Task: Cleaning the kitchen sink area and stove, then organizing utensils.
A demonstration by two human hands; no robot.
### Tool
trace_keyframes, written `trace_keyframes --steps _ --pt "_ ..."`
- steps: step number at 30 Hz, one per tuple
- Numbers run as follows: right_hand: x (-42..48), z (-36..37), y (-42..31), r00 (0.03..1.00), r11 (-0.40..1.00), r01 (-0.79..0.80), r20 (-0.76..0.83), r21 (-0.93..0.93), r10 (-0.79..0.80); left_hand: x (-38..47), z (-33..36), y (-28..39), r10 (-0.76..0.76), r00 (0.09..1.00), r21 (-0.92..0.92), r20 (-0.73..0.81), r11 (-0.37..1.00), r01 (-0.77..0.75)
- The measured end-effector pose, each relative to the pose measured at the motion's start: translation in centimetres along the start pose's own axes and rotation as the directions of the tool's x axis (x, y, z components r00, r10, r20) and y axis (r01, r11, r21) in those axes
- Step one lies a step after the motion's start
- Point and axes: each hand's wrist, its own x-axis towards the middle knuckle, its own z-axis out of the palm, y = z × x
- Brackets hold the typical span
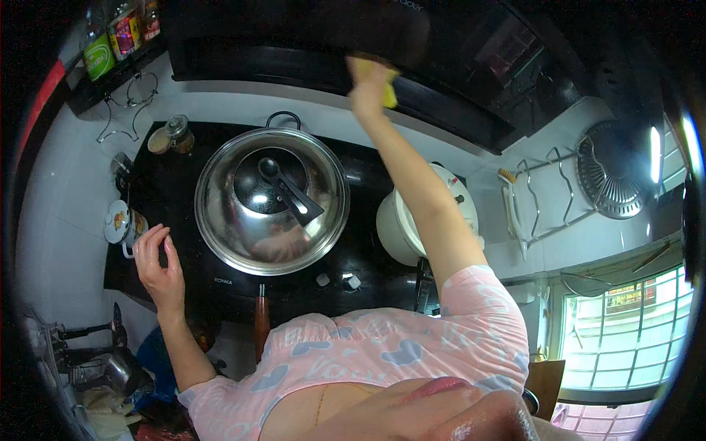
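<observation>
My right hand (pixel 368 88) reaches up, slightly blurred, and presses a yellow cloth (pixel 390 93) against the lower front of a black range hood (pixel 248 60). My left hand (pixel 160 270) hangs over the left side of the black gas cooktop (pixel 182 231), holding nothing, with its thumb and fingers apart. Closest to its fingertips is a lidded enamel pot (pixel 118 223) with a flower pattern. A large steel wok lid (pixel 270 242) with a black handle (pixel 295 195) covers a wok in the middle of the cooktop. Beneath my right forearm stands a white lidded cooker (pixel 394 226).
Two small jars (pixel 179 132) sit at the cooktop's back left corner. Bottles (pixel 99 52) stand on an upper left shelf. A wall rack (pixel 543 193) holds a round lid-like metal piece (pixel 615 171) and a brush (pixel 506 175). A wooden handle (pixel 262 325) projects toward my body.
</observation>
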Motion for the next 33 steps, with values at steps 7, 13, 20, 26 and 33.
trace_keyframes --steps 7,13,20,26,33 --pt "4.5 -7.4 -1.9 0.495 0.479 0.867 0.342 -0.138 -0.798 0.8 -0.4 0.0 0.033 0.999 0.01 -0.013 0.999 -0.033" --pt "-2.0 -17.5 20.6 0.965 0.955 0.238 0.153 -0.175 -0.213 0.5 0.1 -0.4 0.04 0.999 -0.005 -0.003 0.999 -0.04" --pt "-2.5 -27.4 21.4 0.92 0.974 0.034 -0.374 -0.226 -0.119 0.6 -0.3 -1.3 -0.014 1.0 0.083 -0.026 0.996 0.016" --pt "11.2 -27.3 27.6 0.708 0.958 -0.185 -0.705 -0.22 -0.025 1.3 0.1 -0.9 0.015 0.998 -0.007 -0.06 1.0 -0.015" --pt "17.0 -7.8 -10.4 0.781 0.905 0.348 -0.458 -0.243 -0.424 0.2 -2.4 -4.6 -0.056 0.991 0.071 -0.118 0.995 0.065"
